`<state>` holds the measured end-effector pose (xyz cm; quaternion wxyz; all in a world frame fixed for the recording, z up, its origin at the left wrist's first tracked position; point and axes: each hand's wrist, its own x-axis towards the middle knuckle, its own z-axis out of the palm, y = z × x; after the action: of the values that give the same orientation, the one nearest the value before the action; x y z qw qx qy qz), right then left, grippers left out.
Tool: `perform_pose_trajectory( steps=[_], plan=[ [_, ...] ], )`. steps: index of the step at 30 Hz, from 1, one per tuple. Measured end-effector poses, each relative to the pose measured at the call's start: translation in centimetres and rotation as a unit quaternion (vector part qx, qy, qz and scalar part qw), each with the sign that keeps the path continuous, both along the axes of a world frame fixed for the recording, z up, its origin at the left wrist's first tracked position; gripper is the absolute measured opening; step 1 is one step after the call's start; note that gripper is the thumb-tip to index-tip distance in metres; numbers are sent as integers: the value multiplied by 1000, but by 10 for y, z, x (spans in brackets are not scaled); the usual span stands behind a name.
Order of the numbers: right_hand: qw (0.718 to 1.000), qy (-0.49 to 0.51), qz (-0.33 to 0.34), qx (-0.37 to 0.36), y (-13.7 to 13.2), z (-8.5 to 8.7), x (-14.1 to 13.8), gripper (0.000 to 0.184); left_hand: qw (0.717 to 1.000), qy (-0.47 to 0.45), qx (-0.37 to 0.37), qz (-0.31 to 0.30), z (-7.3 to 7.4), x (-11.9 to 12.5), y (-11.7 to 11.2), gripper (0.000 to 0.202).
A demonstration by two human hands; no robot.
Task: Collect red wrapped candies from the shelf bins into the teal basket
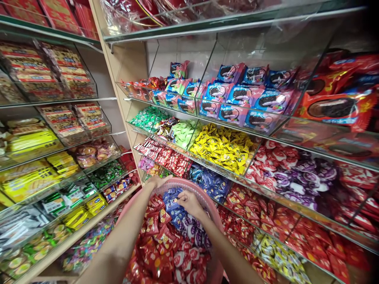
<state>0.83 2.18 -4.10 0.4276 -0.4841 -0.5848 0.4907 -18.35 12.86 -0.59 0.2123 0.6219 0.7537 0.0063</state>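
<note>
A pink plastic basket [207,203] is held in front of me, filled with red, blue and purple-white wrapped candies. My left hand [157,181] grips the basket's far rim, fingers curled over it. My right hand [189,202] reaches into the basket with fingers closed on blue wrapped candies [171,203]. Red candy packets [156,232] fill the basket's left and near part.
Glass-fronted shelf bins rise ahead and right: blue candies [207,181], yellow candies [225,148], green candies [180,132], red ones and cookie packs [242,98] above. A second shelf unit on the left holds boxed biscuits [29,71] and yellow packs.
</note>
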Motion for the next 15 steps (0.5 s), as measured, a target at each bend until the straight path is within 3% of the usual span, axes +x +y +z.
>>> perform_pose_trajectory(
  steps=[6, 15],
  plan=[
    [999, -26, -21, -19, 11, -5, -9, 13, 999, -2, -40, -16, 5, 1, -2, 110],
    [990, -117, -57, 46, 9, 1, -13, 10, 999, 11, -49, -16, 11, 3, -5, 111]
  ],
)
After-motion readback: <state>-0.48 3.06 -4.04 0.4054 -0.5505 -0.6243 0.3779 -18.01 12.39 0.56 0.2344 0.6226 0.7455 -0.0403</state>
